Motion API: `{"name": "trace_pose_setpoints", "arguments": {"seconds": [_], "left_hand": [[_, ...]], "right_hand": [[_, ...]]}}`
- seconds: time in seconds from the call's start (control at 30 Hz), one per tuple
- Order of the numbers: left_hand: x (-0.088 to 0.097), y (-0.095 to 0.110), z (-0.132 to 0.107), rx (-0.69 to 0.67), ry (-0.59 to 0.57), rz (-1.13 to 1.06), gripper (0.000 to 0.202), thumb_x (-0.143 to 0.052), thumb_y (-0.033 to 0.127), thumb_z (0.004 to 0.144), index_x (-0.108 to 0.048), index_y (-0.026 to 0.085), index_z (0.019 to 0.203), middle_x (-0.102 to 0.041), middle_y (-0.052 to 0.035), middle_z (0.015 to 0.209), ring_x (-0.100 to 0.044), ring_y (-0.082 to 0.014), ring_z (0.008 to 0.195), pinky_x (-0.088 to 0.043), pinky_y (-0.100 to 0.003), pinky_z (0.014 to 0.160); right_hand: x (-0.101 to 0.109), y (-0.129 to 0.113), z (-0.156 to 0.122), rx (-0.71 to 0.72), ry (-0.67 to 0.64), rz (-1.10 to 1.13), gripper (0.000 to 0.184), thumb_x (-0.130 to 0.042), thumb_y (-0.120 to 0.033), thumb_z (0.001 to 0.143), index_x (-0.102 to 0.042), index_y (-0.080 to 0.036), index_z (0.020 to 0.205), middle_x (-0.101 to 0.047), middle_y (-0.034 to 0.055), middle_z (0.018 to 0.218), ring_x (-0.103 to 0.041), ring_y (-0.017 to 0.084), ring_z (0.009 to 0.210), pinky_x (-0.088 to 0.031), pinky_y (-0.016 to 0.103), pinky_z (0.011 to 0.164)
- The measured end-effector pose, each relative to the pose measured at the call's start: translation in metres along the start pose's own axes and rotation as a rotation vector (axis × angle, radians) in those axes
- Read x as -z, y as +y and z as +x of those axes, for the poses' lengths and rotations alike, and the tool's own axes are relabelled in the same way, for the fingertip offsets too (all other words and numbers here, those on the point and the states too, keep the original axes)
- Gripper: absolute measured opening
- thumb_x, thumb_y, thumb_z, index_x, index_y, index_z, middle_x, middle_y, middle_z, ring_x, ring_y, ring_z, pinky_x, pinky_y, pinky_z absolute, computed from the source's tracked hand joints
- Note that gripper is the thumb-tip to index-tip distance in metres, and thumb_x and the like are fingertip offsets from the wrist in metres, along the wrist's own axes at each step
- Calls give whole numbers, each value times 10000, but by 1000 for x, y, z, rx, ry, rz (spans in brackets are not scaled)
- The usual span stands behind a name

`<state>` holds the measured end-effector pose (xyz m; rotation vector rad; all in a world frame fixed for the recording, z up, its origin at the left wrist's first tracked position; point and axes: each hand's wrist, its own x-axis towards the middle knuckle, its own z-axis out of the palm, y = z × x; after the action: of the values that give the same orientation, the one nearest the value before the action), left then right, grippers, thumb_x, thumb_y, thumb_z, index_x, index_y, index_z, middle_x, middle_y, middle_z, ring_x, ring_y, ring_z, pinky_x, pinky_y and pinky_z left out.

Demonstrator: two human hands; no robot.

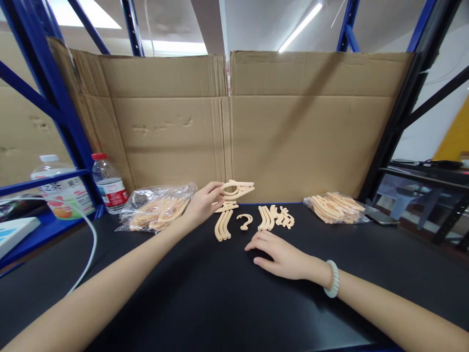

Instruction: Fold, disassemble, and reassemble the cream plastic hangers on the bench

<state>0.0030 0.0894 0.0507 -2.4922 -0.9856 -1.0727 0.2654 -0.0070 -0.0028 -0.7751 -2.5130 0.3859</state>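
Grip: our left hand [203,203] pinched a flat peach plastic piece [237,189] between thumb and fingertips, closed on it and holding it clear of the table [205,303].
Right hand: our right hand [282,256] lay palm down on the black table, fingers loosely spread and holding nothing. A pale bracelet [332,278] circled its wrist.
Piece: it hung near the table's back edge, close to the cardboard [293,122] wall standing behind the work area.
Strips: a bunch of curved peach strips [223,226] lay on the table just below our left fingertips.
Hook: one small hook [245,221] lay alone between the strips and the pile, just ahead of our right fingertips.
Pile: a loose pile [274,217] of peach parts lay just right of the hook.
Bags: a clear bag [157,208] of peach parts lay just beside our left wrist. We saw a second bag [337,208] well to the right, with a phone [383,218] just beside it.
Left edge: a bottle [108,183] stood upright by the blue rack [69,122], and a white cable [88,244] curved over the table.
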Motion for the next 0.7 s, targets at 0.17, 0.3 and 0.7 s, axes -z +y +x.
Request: {"name": "trace_pose_setpoints", "arguments": {"seconds": [0.17, 0.3, 0.7], "left_hand": [[8, 55, -45, -10, 114, -130, 31, -577, 176, 873, -588, 203, 881, -602, -78, 1107, -623, -208, 1051, -536, -337, 887], [-1, 85, -75, 28, 47, -252, 100, -591, 146, 847, -599, 234, 894, -597, -64, 1093, -643, -194, 1005, -555, -293, 839], [-2, 101, -86, 26, -25, -384, 379, -555, 158, 890, -468, 248, 1248, -700, -30, 980, -667, -145, 800, -543, -244, 719]], "right_hand": [[-9, 2, 5, -389, 257, 642, 399, -607, -383, 851, -524, -197, 1195, -570, 57, 971, -558, 134, 727, -509, 286, 621], [-10, -5, 7, -439, 290, 937, 394, -637, -532, 811, -598, -142, 853, -576, 15, 727, -530, 91, 555, -461, 231, 504], [-10, -22, 2, -273, 171, 578, 179, -601, -332, 875, -634, -159, 840, -551, -9, 723, -481, 93, 624, -398, 207, 541]]}}
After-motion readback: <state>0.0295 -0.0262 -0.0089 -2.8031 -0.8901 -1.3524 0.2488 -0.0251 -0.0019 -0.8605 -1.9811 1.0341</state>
